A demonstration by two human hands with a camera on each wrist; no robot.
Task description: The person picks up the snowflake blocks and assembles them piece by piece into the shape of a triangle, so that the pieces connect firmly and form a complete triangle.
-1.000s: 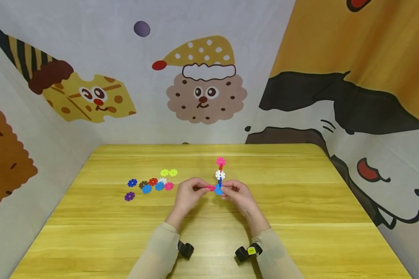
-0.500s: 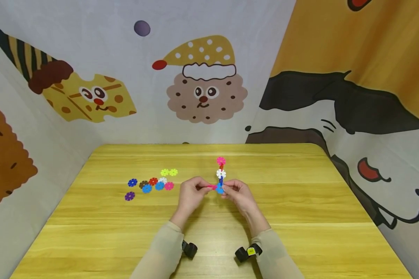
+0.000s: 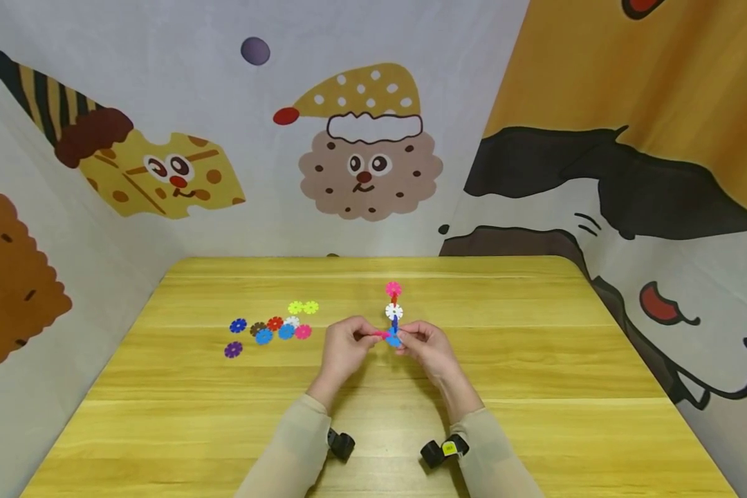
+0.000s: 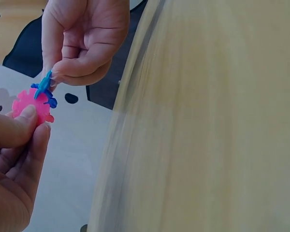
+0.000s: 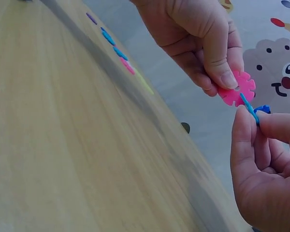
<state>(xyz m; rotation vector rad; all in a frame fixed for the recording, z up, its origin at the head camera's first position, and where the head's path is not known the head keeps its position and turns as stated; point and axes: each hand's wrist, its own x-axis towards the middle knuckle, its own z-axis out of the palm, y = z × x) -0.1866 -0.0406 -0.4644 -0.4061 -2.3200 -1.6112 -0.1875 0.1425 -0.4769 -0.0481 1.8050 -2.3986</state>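
Above the middle of the wooden table (image 3: 535, 360) my two hands meet. My left hand (image 3: 344, 344) pinches a pink snowflake disc (image 3: 381, 335) (image 4: 33, 105) (image 5: 237, 88) between thumb and fingers. My right hand (image 3: 425, 344) pinches the light blue disc (image 3: 393, 340) (image 5: 249, 107) at the bottom of a small upright chain (image 3: 393, 311) of discs: blue, white, red, and pink at the top. The pink disc's edge touches the light blue disc (image 4: 43, 85), slotted at a right angle.
Several loose snowflake discs (image 3: 272, 326) in blue, red, brown, white, pink, purple and yellow-green lie on the table left of my hands. Printed cartoon cloth walls (image 3: 361, 152) enclose the table on three sides.
Hands and chain stay almost in place; the pink disc has pressed slightly closer into the light blue disc.
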